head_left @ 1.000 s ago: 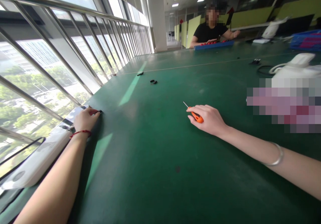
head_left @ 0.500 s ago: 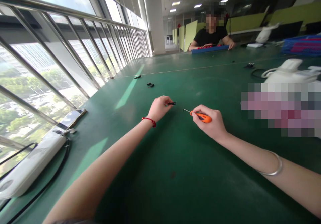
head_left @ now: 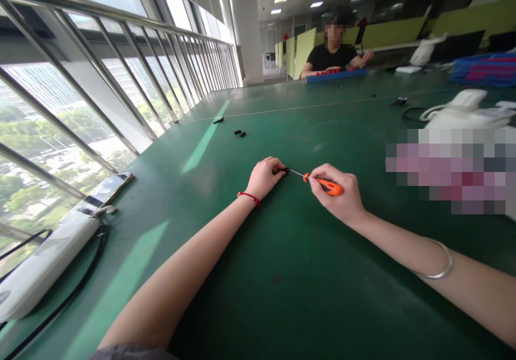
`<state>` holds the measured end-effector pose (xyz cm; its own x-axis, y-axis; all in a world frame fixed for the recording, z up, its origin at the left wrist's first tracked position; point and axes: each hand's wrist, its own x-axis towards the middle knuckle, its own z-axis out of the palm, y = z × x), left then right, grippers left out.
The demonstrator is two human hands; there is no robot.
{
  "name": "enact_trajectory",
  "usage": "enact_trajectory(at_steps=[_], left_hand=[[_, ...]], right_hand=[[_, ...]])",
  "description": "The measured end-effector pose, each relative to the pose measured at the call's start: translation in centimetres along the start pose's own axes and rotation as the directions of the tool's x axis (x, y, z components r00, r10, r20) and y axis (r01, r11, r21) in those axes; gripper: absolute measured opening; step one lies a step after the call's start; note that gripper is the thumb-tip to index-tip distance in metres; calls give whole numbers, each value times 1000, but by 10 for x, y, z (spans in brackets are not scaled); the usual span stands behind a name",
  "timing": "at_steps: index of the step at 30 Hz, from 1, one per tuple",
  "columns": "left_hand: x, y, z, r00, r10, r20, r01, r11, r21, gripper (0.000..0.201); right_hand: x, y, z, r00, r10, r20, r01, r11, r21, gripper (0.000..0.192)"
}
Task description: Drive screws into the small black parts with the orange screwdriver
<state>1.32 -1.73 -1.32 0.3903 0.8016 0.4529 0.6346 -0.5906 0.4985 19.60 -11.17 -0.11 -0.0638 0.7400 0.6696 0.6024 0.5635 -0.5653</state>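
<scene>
A small black part (head_left: 281,171) is sitting between the fingertips of the left hand (head_left: 263,178), low over the middle of the green tabletop (head_left: 306,279). That hand is pinching it, thumb and fingers nearly closed, and the part's outer end is pointing toward the right hand (head_left: 341,194). There, an orange-and-black screwdriver (head_left: 331,187) is lying in a closed grip, the fingers wrapping its handle and the thin metal shaft pointing left. Its tip is meeting the part's outer end; whether it is seating in a screw or only touching is too small to tell.

A red cord bracelet (head_left: 250,196) is circling the left wrist, and a silver bangle (head_left: 447,260) is ringing the right forearm.

Beyond the left hand, black pieces (head_left: 242,134) are lying close together, with another black piece (head_left: 218,120) resting farther off, near a pale string (head_left: 290,110) that is crossing the table. Along the left edge, a long white casing (head_left: 44,268) is lying beside a black cable (head_left: 80,287), under a metal railing (head_left: 133,37).

At the far side, a person in a black shirt (head_left: 331,58) is sitting behind a blue tray (head_left: 336,77) that is holding red pieces. A blue basket (head_left: 463,75) is standing at far right.
</scene>
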Motion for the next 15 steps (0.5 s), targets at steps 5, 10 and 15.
enact_trajectory(at_steps=[5, 10, 15], left_hand=[[0, 1, 0, 1000, -13, 7, 13, 1000, 16, 6], [-1, 2, -1, 1000, -10, 9, 10, 999, 34, 7], [0, 3, -1, 1000, 2, 15, -3, 999, 43, 7]], right_hand=[[0, 0, 0, 1000, 18, 5, -18, 1000, -11, 9], [0, 0, 0, 1000, 14, 19, -14, 1000, -25, 9], [1, 1, -1, 1000, 7, 25, -6, 1000, -29, 9]])
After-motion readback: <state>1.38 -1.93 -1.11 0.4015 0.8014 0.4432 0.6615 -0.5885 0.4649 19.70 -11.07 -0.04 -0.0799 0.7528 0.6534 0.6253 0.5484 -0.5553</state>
